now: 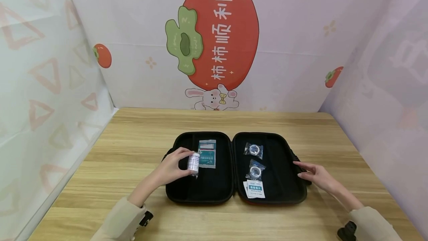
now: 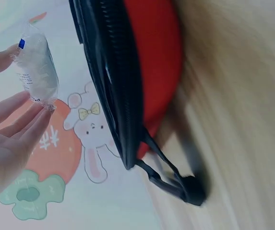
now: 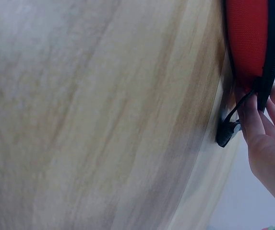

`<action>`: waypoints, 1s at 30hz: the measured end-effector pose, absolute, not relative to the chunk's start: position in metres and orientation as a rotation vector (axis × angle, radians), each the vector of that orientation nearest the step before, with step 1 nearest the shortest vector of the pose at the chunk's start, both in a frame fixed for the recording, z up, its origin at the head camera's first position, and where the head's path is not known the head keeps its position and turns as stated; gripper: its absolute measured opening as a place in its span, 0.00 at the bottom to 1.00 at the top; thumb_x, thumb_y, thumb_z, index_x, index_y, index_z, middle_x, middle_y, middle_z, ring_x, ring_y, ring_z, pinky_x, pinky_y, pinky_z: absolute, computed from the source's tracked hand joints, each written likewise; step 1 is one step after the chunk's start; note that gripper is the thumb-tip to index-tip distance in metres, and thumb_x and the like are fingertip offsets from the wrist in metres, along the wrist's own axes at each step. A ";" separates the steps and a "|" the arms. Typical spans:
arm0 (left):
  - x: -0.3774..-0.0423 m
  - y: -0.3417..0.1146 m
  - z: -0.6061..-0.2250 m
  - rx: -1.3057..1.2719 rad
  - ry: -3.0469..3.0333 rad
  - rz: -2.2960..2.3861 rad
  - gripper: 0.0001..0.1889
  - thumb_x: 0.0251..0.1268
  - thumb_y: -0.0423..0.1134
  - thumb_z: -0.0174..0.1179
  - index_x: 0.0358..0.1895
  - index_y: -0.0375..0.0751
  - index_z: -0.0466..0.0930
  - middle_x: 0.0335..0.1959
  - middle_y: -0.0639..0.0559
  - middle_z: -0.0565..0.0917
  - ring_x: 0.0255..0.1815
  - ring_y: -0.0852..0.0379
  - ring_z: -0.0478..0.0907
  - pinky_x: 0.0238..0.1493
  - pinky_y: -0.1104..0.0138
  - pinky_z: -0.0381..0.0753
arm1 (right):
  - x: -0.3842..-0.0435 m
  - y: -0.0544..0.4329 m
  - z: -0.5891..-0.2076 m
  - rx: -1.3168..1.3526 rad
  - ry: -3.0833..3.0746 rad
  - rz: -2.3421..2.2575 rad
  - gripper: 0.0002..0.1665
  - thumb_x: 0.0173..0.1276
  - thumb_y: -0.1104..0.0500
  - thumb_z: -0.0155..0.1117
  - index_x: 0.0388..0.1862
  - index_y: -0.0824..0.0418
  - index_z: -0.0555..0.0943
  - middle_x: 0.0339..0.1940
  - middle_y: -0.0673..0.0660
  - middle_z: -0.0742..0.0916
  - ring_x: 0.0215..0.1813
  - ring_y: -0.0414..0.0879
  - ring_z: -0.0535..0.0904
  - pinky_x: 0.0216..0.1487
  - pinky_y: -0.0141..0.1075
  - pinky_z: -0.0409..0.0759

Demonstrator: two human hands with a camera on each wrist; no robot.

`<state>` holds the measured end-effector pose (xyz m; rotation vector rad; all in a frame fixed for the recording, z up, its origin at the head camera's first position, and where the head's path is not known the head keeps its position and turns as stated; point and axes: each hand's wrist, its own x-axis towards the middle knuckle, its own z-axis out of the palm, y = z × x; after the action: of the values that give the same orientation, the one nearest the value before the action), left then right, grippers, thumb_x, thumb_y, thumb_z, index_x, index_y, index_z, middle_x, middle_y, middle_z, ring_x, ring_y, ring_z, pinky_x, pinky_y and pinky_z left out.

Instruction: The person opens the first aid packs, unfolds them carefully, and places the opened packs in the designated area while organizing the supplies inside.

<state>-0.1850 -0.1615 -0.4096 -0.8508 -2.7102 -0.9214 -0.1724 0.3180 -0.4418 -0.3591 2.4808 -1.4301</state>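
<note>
Left grip point(image 1: 173, 167): closed to the roll's width, pinching a white wrapped roll point(image 1: 193, 163) between thumb and fingers. The roll is above the left half of the open case point(image 1: 214, 190), near a teal packet point(image 1: 207, 154). Right grip point(image 1: 317, 177): thumb and fingers set about the case's right edge, nearly closed, beside a black strap point(image 3: 227, 132). Right half contains two bagged rings point(image 1: 255, 173), one farther than the other, and white sachets point(image 1: 256, 189) nearest. Case lies on the tabletop point(image 1: 133, 151).
</note>
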 end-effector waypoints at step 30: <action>-0.182 -0.188 -0.426 -0.905 -2.812 -0.711 0.25 0.37 0.34 0.69 0.44 0.27 0.77 0.41 0.45 0.75 0.39 0.52 0.74 0.40 0.60 0.75 | -0.173 0.319 -0.443 -0.357 2.485 -1.416 0.32 0.64 0.61 0.54 0.61 0.78 0.60 0.61 0.79 0.60 0.45 0.29 0.74 0.43 0.29 0.74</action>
<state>-0.1819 -0.1883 -0.4264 -0.9054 -2.8119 -0.7111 -0.1727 0.3187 -0.4426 -0.3569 2.4849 -1.4157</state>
